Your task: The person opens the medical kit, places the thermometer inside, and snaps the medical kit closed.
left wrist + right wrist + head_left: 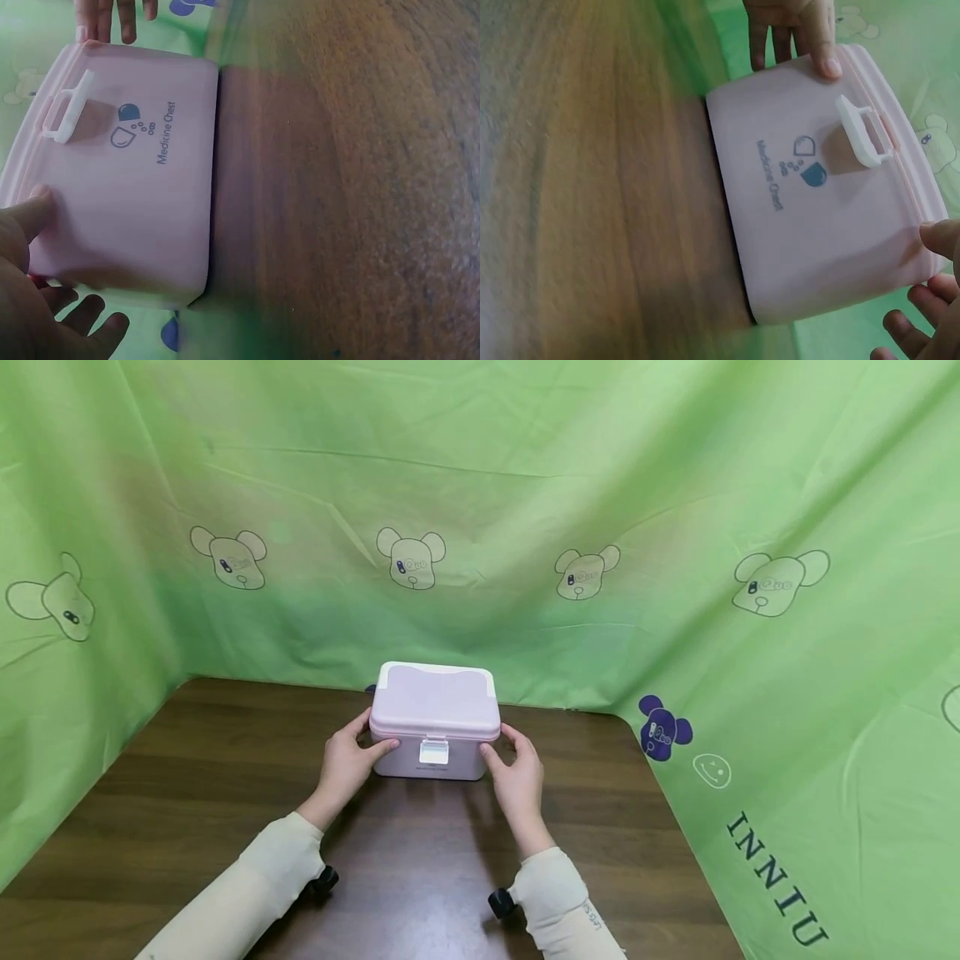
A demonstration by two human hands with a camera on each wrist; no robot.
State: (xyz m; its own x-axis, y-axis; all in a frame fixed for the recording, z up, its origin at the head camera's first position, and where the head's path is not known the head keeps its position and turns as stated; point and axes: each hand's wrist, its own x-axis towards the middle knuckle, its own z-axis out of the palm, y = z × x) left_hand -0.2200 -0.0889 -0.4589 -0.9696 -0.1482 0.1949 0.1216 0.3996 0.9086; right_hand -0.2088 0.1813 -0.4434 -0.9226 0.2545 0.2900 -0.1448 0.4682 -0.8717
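A pale pink medicine chest point(431, 760) with a lilac-and-white lid point(435, 697) stands upright on the table, its lid down. The white latch point(69, 114) on its front sticks outward, away from the wall. My left hand point(347, 766) holds the left front corner, thumb on the front just below the lid seam and a finger at the side. At the opposite corner, my right hand point(520, 777) grips in the same way, thumb on the front. In the right wrist view, the other fingers point(906, 334) of that hand spread off the side wall.
The brown wooden table point(420, 877) has rounded far corners. A green cloth point(480, 485) printed with bear heads hangs around its back and sides, close behind the chest. Black wrist cameras point(501, 903) hang under both sleeves.
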